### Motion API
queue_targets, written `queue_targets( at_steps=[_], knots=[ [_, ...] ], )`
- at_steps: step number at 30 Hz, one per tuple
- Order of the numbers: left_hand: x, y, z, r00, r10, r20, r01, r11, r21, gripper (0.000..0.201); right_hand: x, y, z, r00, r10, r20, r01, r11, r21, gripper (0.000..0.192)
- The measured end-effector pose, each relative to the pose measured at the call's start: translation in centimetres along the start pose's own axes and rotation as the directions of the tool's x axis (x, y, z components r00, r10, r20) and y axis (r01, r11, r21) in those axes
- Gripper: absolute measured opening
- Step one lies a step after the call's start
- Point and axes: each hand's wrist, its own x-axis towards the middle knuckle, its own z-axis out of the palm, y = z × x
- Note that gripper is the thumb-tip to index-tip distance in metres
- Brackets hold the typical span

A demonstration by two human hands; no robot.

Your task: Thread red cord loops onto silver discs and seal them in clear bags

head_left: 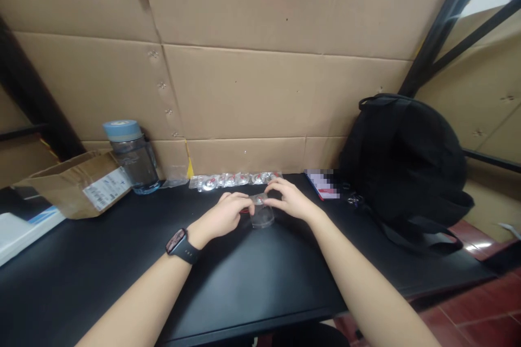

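Both my hands meet over the middle of a black table (244, 282). My left hand (226, 216), with a dark smartwatch on its wrist, pinches the left side of a small clear plastic packet (260, 211) that has a red mark. My right hand (288, 199) pinches the same packet from the right. The packet hangs just above the tabletop. Right behind my hands, a row of similar clear packets (236, 179) with round metal parts lies along the foot of the cardboard wall.
A blue-lidded water bottle (132, 156) and an open cardboard box (77, 184) stand at the back left. A black backpack (407, 162) fills the back right, with a small card (323, 184) beside it. A cardboard wall (260, 65) closes the back.
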Motion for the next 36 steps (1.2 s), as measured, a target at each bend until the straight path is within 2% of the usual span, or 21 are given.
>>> queue_targets(
  at_steps=[1, 2, 4, 6, 8, 11, 13, 18, 24, 29, 33, 36],
  knots=[
    [0.1, 0.0, 0.1, 0.999, -0.01, -0.042, 0.01, 1.0, 0.013, 0.045, -0.1, 0.2, 0.0, 1.0, 0.003, -0.019, -0.003, 1.0, -0.018, 0.019],
    [0.1, 0.0, 0.3, 0.997, -0.021, -0.072, 0.023, 0.999, 0.028, 0.039, -0.1, 0.3, 0.1, 0.999, 0.006, -0.033, -0.008, 0.999, -0.053, 0.021],
    [0.3, 0.2, 0.7, 0.994, -0.042, -0.101, 0.048, 0.997, 0.054, 0.027, -0.1, 0.4, 0.6, 1.0, 0.013, -0.028, -0.016, 0.992, -0.127, 0.036],
    [0.4, 0.5, 1.2, 0.992, -0.06, -0.112, 0.069, 0.995, 0.073, 0.019, 0.0, 0.4, 1.2, 1.0, 0.018, 0.005, -0.017, 0.988, -0.153, 0.043],
    [0.6, 0.7, 1.6, 0.989, -0.078, -0.122, 0.089, 0.992, 0.087, 0.012, 0.2, 0.2, 1.6, 1.0, 0.022, 0.011, -0.02, 0.989, -0.143, 0.037],
    [0.7, 0.8, 1.7, 0.986, -0.099, -0.136, 0.112, 0.989, 0.092, 0.004, 0.4, -0.2, 1.6, 1.0, 0.02, -0.019, -0.022, 0.992, -0.121, 0.019],
    [0.7, 0.6, 1.6, 0.982, -0.123, -0.144, 0.136, 0.988, 0.08, 0.005, 0.3, -0.3, 1.4, 1.0, 0.007, -0.022, -0.009, 0.994, -0.105, 0.009],
    [0.8, -0.1, 1.2, 0.964, -0.208, -0.166, 0.206, 0.978, -0.026, 0.011, 0.0, -0.6, 0.3, 1.0, -0.003, 0.0, 0.003, 0.999, -0.042, 0.006],
    [1.2, -0.2, 1.5, 0.9, -0.393, -0.189, 0.353, 0.911, -0.214, 0.016, 0.0, -0.7, -0.6, 0.993, 0.106, 0.045, -0.109, 0.992, 0.059, 0.015],
    [1.6, 0.5, 2.5, 0.828, -0.496, -0.262, 0.47, 0.868, -0.158, 0.028, 0.2, -0.9, 0.1, 0.978, 0.208, 0.007, -0.208, 0.978, 0.025, 0.021],
    [2.0, 0.4, 3.5, 0.826, -0.472, -0.309, 0.467, 0.879, -0.096, 0.028, 0.2, -0.8, 0.7, 0.968, 0.25, 0.006, -0.25, 0.968, -0.003, 0.023],
    [2.1, 0.0, 4.0, 0.831, -0.45, -0.328, 0.453, 0.889, -0.071, 0.024, 0.2, -0.7, 1.1, 0.976, 0.218, -0.017, -0.218, 0.976, -0.022, 0.04]
  ],
)
